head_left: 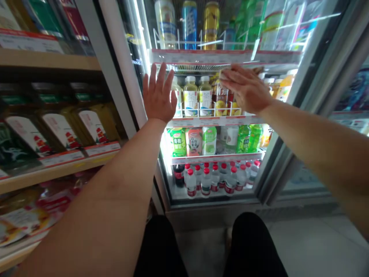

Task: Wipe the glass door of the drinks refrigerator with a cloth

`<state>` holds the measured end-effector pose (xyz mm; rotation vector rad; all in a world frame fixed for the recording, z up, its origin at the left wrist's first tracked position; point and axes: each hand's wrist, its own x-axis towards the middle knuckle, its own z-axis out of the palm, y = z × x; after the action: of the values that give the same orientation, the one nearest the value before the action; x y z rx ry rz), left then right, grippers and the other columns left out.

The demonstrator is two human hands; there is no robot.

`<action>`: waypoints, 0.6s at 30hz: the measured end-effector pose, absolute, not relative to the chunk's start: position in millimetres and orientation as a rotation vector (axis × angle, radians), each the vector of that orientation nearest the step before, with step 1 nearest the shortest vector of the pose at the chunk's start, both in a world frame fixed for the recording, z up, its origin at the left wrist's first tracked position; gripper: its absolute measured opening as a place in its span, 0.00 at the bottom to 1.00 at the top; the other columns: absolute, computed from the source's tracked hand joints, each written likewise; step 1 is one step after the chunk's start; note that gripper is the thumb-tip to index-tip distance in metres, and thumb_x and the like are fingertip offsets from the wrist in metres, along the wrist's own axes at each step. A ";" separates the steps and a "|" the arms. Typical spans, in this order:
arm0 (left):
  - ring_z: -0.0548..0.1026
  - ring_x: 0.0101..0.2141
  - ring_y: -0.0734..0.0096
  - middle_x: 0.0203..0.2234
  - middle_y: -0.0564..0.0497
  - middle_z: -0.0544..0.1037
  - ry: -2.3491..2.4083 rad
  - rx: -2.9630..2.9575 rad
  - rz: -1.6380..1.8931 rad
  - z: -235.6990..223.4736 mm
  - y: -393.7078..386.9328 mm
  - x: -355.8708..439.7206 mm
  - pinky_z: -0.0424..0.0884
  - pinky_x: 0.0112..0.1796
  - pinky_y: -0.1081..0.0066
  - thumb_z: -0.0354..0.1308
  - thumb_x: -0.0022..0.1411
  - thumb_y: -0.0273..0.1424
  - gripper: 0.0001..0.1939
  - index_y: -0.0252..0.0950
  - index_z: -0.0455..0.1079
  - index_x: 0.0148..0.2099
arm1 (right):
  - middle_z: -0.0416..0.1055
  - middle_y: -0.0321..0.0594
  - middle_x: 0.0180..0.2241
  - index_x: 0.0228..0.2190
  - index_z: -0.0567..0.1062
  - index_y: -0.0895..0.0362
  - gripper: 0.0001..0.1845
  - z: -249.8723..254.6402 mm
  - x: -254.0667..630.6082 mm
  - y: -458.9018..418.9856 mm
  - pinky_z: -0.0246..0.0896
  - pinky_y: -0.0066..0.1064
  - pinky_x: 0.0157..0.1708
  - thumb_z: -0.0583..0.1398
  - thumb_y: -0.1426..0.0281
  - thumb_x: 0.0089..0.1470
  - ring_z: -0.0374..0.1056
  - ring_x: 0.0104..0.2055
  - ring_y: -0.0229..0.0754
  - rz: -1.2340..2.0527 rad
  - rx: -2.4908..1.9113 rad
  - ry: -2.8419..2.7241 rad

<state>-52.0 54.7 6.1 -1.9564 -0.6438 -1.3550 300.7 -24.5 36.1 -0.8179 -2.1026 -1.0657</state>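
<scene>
My left hand point(158, 94) is raised flat against the glass door point(261, 127) of a drinks fridge, fingers spread and nothing in it. My right hand point(245, 88) lies flat on the same glass, fingers stretched to the left, pressing a small pale cloth point(223, 74) that shows at the fingertips. Behind the glass stand pale tea bottles point(197, 96) with white caps on a wire-fronted shelf. Below them are green and pink drink bottles point(194, 141), and lower still several red-capped water bottles point(213, 179).
Tall cans point(188, 25) fill the top fridge shelf. To the left, wooden store shelves point(49, 171) hold snack bags point(29, 132). The fridge's white door frame point(121, 69) stands between them. My dark-trousered knees point(210, 250) are at the bottom, over a pale floor point(311, 246).
</scene>
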 end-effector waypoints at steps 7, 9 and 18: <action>0.08 0.65 0.93 0.72 0.69 0.54 -0.719 -1.887 -1.303 5.6 48.0 -50.4 0.06 0.65 0.76 0.44 0.59 0.59 0.48 0.44 0.47 0.77 | 0.54 0.41 0.72 0.68 0.66 0.57 0.29 13.5 324.3 -24.9 0.44 0.49 0.76 0.47 0.75 0.69 0.43 0.77 0.48 -1.015 -0.972 -1.697; 0.09 0.66 0.93 0.73 0.68 0.53 -0.711 -1.851 -1.283 5.2 46.4 -50.0 0.06 0.66 0.76 0.44 0.59 0.59 0.49 0.44 0.46 0.77 | 0.57 0.39 0.71 0.67 0.67 0.56 0.29 2.8 326.8 -26.8 0.44 0.47 0.76 0.47 0.74 0.69 0.43 0.77 0.46 -1.044 -0.945 -1.813; 0.20 0.71 0.86 0.74 0.69 0.43 -0.593 -1.792 -1.329 3.4 51.6 -52.0 0.12 0.69 0.72 0.46 0.67 0.51 0.41 0.46 0.46 0.77 | 0.54 0.42 0.72 0.68 0.66 0.58 0.37 29.5 365.8 -20.1 0.41 0.43 0.76 0.47 0.79 0.59 0.46 0.76 0.41 -0.914 -1.204 -1.445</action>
<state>-52.0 51.6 3.4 -1.7922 -0.5928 -1.3295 365.8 -20.1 29.5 -1.2044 -1.4446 -0.9137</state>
